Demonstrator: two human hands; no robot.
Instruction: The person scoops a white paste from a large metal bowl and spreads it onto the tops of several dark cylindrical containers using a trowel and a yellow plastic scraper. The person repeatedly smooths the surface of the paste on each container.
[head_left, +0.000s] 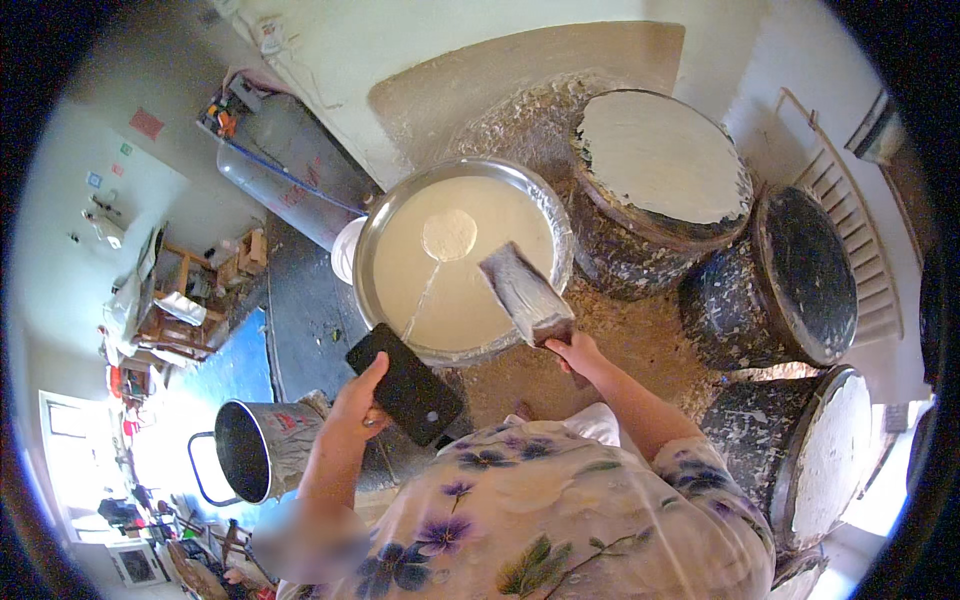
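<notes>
My left hand (356, 401) grips a dark rectangular object (405, 386), like a phone, with a round mark near one end. It lies over the lower left rim of a wide metal basin (365, 289). Pale, creamy liquid (397, 225) fills much of the basin, with a round patch and a thin streak on its surface. My right hand (577, 354) is closed on the handle of a wide, flat brush-like tool (527, 294) coated in pale material. The tool's broad end is over the right part of the liquid; whether it touches is unclear.
Spattered drums stand to the right, one with a pale top (660, 157), another with a dark top (806, 274). At lower left is a metal pail (281, 450) with a handle. A horizontal cylindrical tank (289, 176) lies behind the basin's left side. Brown residue coats the floor (637, 337).
</notes>
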